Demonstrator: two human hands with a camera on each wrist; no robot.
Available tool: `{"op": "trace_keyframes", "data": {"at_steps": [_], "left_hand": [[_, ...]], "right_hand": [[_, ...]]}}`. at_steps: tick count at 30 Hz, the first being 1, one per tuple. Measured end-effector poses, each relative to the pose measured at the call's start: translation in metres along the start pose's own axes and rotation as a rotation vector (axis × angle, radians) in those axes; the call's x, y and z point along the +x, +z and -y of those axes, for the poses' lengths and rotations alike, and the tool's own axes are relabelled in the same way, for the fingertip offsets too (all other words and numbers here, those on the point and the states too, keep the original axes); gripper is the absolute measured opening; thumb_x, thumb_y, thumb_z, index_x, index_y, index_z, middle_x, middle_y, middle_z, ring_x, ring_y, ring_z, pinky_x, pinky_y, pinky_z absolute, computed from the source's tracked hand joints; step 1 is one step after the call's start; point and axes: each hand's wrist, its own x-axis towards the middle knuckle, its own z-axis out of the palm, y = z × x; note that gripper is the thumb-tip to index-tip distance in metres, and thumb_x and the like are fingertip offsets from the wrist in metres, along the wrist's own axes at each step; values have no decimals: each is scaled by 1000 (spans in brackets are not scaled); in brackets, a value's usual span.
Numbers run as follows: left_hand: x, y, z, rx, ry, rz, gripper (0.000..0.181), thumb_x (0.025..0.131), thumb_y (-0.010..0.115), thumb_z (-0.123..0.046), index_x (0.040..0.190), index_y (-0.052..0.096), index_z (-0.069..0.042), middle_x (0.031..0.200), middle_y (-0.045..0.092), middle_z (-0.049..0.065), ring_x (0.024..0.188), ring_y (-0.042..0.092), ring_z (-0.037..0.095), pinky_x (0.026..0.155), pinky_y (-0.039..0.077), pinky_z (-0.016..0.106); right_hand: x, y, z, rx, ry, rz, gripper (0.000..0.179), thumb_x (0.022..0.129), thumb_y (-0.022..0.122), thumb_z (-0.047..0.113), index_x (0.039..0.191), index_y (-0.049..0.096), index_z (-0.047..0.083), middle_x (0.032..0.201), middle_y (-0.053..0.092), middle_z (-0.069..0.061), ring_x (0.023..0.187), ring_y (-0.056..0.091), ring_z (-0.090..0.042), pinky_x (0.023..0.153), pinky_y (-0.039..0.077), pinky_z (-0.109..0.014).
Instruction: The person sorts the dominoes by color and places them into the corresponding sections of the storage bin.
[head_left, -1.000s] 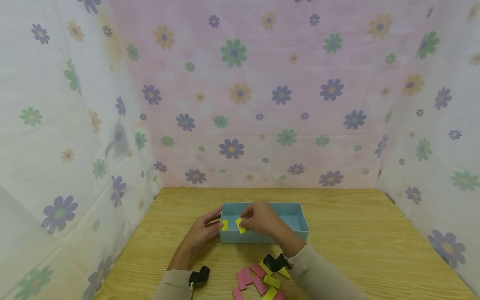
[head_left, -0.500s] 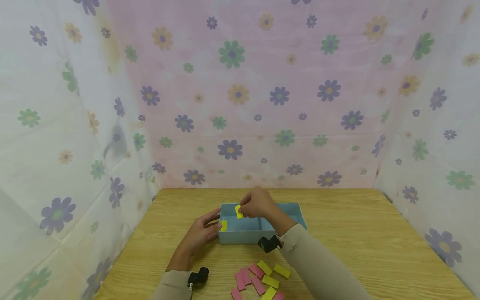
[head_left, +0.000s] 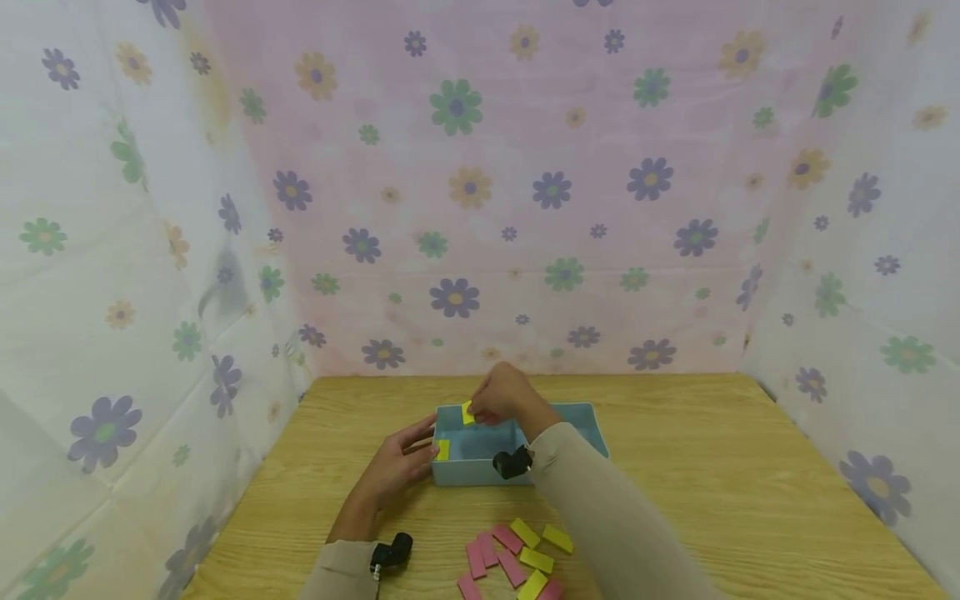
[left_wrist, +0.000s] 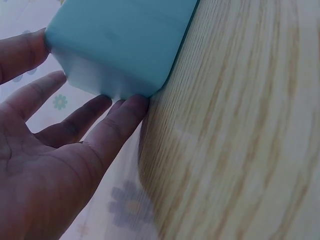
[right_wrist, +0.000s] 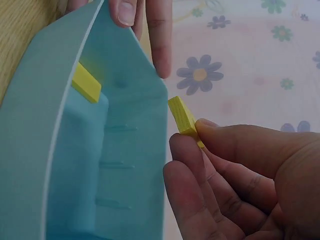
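Note:
My right hand pinches a yellow rectangular wooden block between thumb and fingers. In the right wrist view this block is right at the long rim of the light blue box, near the corner. Inside the box's left end, another yellow block stands against the wall. My left hand touches that end with its fingers nearly straight. In the left wrist view its fingertips rest along the outer wall, the lowest one close to the tabletop. Its thumb tip reaches over the rim.
Loose pink blocks and yellow blocks lie in a cluster on the wooden table, in front of the box. A divider crosses the box's inside. Flower-print cloth surrounds the table on three sides.
My right hand has carried the yellow block from over the front of the box back and left to its far rim. The left hand has stayed at the box's left end.

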Motion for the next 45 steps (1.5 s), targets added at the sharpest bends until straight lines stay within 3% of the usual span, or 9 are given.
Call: {"op": "trace_keyframes", "data": {"at_steps": [4, 7, 12, 20, 24, 31, 37, 45], "left_hand": [[0, 0, 0, 7, 3, 3, 61, 104, 63, -14, 161, 41, -22, 162, 41, 18, 144, 47, 40, 102, 57, 39], [-1, 0, -1, 12, 1, 9, 61, 104, 63, -15, 161, 41, -22, 162, 41, 17, 145, 46, 40, 103, 56, 39], [-2, 1, 0, 12, 2, 6, 61, 104, 63, -15, 161, 41, -23, 162, 40, 19, 145, 46, 41, 104, 55, 41], [-3, 1, -1, 21, 3, 3, 61, 105, 62, -14, 161, 41, -23, 162, 40, 18, 145, 46, 40, 104, 56, 39], [-3, 1, -2, 6, 4, 2, 61, 104, 63, -14, 161, 41, -22, 162, 40, 18, 144, 47, 39, 104, 55, 39], [-2, 1, 0, 6, 17, 23, 63, 105, 63, -15, 162, 38, -19, 163, 38, 21, 145, 46, 41, 105, 55, 41], [-2, 0, 1, 1, 18, 28, 62, 105, 61, -13, 162, 37, -19, 163, 37, 21, 145, 45, 41, 105, 55, 40], [-2, -1, 0, -3, 17, 28, 62, 105, 63, -14, 162, 38, -20, 163, 38, 21, 145, 46, 41, 105, 55, 40]], "right_hand": [[6, 10, -2, 0, 53, -9, 5, 81, 85, 2, 82, 80, 0, 74, 77, -11, 70, 77, -25, 77, 65, -45], [10, 17, -6, -13, 95, -11, 7, 82, 84, 2, 78, 78, 0, 71, 76, -11, 64, 76, -22, 72, 65, -40], [15, 29, -12, 1, 125, -26, 11, 80, 85, 0, 74, 76, -1, 68, 75, -11, 64, 76, -24, 68, 65, -39], [13, 40, -12, -95, 171, -14, 16, 82, 86, 4, 70, 76, 0, 67, 75, -10, 67, 77, -24, 70, 65, -38], [11, 43, -11, -87, 173, -14, 14, 82, 84, 2, 71, 76, -3, 71, 76, -13, 69, 78, -26, 72, 65, -40], [10, 52, -15, -292, 152, -48, 16, 80, 87, 7, 67, 78, 4, 67, 76, -8, 67, 77, -21, 76, 63, -36], [11, 59, -18, -260, 167, -62, 14, 80, 87, 5, 70, 78, 1, 69, 76, -10, 68, 77, -23, 67, 61, -34], [10, 63, -20, -318, 173, -87, 17, 79, 90, 9, 77, 77, -1, 76, 71, -12, 69, 67, -23, 75, 61, -40]]}}
